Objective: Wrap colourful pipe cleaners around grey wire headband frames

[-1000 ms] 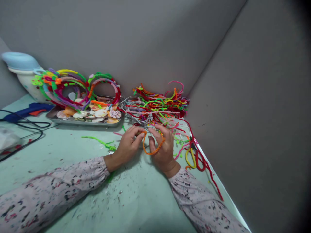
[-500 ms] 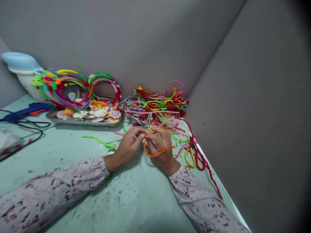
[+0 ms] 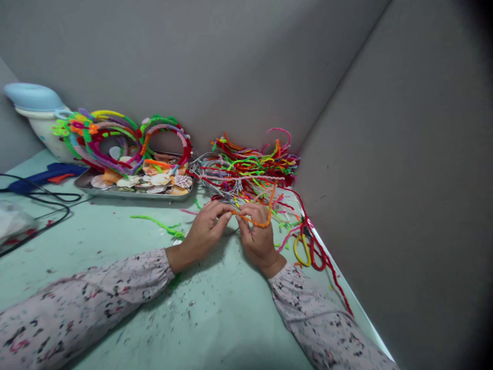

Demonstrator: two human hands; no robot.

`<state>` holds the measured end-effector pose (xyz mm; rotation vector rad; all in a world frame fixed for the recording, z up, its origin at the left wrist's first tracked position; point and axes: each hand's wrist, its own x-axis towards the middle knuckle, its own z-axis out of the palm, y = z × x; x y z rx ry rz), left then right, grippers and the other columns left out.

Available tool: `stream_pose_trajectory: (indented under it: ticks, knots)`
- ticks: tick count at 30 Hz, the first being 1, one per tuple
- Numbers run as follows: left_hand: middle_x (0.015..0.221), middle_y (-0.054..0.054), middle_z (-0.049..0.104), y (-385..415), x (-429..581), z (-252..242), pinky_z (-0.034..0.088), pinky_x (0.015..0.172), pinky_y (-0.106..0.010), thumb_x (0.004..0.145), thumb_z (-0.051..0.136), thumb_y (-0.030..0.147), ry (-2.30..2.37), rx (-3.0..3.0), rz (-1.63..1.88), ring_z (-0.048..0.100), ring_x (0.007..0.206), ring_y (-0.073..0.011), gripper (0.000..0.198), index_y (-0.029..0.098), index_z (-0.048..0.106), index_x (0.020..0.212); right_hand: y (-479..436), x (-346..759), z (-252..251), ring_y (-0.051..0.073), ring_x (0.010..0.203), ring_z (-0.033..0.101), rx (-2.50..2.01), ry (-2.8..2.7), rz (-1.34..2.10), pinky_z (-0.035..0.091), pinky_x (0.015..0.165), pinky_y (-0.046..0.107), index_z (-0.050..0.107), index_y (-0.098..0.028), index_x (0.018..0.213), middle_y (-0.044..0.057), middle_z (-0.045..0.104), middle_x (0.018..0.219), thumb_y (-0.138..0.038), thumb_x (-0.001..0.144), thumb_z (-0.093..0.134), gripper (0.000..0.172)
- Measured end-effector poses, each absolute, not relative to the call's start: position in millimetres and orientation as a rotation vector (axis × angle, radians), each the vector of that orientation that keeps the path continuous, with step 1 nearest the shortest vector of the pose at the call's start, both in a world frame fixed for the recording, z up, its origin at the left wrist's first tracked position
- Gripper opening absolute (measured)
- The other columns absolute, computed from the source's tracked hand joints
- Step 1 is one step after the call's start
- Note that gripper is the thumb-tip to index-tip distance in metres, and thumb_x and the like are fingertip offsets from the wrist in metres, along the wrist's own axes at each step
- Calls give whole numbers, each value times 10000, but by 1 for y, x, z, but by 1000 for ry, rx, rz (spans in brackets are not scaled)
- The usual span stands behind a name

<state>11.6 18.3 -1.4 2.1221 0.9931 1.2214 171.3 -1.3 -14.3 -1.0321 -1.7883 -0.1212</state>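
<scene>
An orange pipe cleaner (image 3: 262, 224) runs between my two hands, and its loose end curves up past the right fingers. My left hand (image 3: 206, 228) pinches it between thumb and forefinger. On the other side, my right hand (image 3: 258, 239) grips it close to the left fingertips. What else may lie inside the fingers is hidden. Just beyond my hands spreads a tangled pile of coloured pipe cleaners (image 3: 250, 167). Scissors with one yellow and one red handle loop (image 3: 302, 252) lie right of my right hand. A bright green pipe cleaner (image 3: 154, 222) rests left of my left hand.
A metal tray (image 3: 134, 195) holds shells, with colourful pipe-cleaner hoops (image 3: 111, 123) over it. A blue glue gun (image 3: 42, 176) with a black cable lies at left, before a white container with a blue lid (image 3: 33, 97). Grey walls (image 3: 404, 180) border the table (image 3: 215, 313).
The orange pipe cleaner's loose end has swung from below, in front of the right hand, to upward beyond it. My right fingers have shifted their grip slightly; my left hand is nearly still.
</scene>
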Motion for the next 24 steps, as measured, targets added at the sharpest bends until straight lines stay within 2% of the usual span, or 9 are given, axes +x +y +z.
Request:
stream_pose_trajectory:
  ticks: [14, 24]
  knots:
    - [883, -41, 630, 21, 11, -3, 400, 829, -355, 926, 455, 228, 1007, 2292, 1181, 539, 886, -198, 184, 179, 632, 929, -1, 171, -17, 197, 914, 570, -1094, -1753, 28, 453, 858, 376, 567, -204, 928, 46, 623, 925, -225, 916, 519, 54]
    - [841, -38, 613, 22, 11, -3, 417, 795, -356, 871, 486, 199, 1063, 2272, 1167, 538, 856, -202, 120, 186, 605, 858, -3, 169, -18, 209, 897, 564, -1245, -1748, 84, 418, 856, 387, 594, -204, 876, 47, 638, 888, -285, 914, 524, 114]
